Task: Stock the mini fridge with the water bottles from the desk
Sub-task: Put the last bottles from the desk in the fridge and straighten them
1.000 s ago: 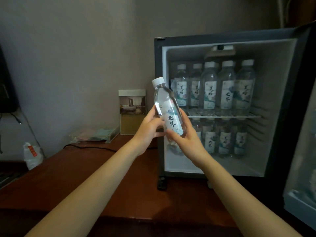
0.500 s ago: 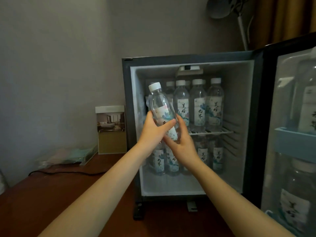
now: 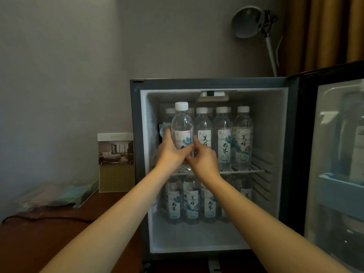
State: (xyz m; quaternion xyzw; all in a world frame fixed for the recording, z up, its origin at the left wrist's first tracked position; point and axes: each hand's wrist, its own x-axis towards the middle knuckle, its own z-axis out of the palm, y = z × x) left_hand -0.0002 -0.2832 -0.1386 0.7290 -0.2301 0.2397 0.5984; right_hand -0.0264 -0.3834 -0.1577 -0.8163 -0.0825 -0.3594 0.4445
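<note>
Nearest, the dark wooden surface (image 3: 49,239) runs under both forearms, which reach out together toward the open mini fridge (image 3: 216,83). The left hand (image 3: 171,152) wraps the water bottle (image 3: 182,125) from its left side at label height. The right hand (image 3: 204,160) grips the lower right side, fingers curled against it. Two hands on one small bottle look like a steadying hold, meant to keep it upright while it slides into a tight slot.

The bottle stands vertical, cap up, at the front-left corner of the upper wire shelf (image 3: 246,170), just beside the upper-row bottles (image 3: 222,138). Its base sits at shelf level, but the hands hide whether it already rests there. That corner seems to be the last front gap in the row, which would explain the choice of place.

Below, the lower-row bottles (image 3: 192,201) stand packed on the fridge floor. The door (image 3: 303,154) hangs open on the right, and its blue door shelf (image 3: 338,186) carries more bottles.

Farther left, a photo card stand (image 3: 116,162) leans by the wall, and a desk lamp (image 3: 249,21) rises behind the fridge.
</note>
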